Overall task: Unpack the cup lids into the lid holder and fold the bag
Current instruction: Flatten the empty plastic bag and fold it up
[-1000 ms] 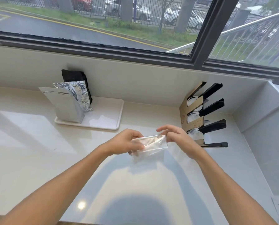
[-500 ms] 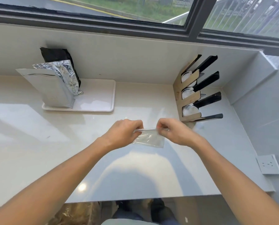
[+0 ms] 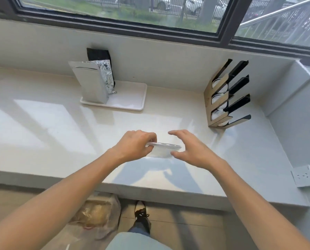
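My left hand [image 3: 135, 143] pinches the left end of a folded clear plastic bag [image 3: 161, 150], held just above the white counter [image 3: 51, 134]. To the bag's right, my right hand [image 3: 190, 147] hovers with fingers spread, thumb near the bag's lower right corner, and it grips nothing. The lid holder [image 3: 224, 98], a tilted rack of wood and black panels, stands at the back right of the counter. Clear cup lids [image 3: 218, 101] sit in its slots.
A white tray [image 3: 129, 98] at the back holds silver foil pouches [image 3: 94, 83] and a black bag. A wall socket [image 3: 302, 175] is on the right wall. Below the counter edge lie a plastic bag [image 3: 98, 213] on the floor and my shoe.
My right hand has let go of the folded bag and opened its fingers. The left hand keeps its grip. The view has tilted further down and shows the floor.
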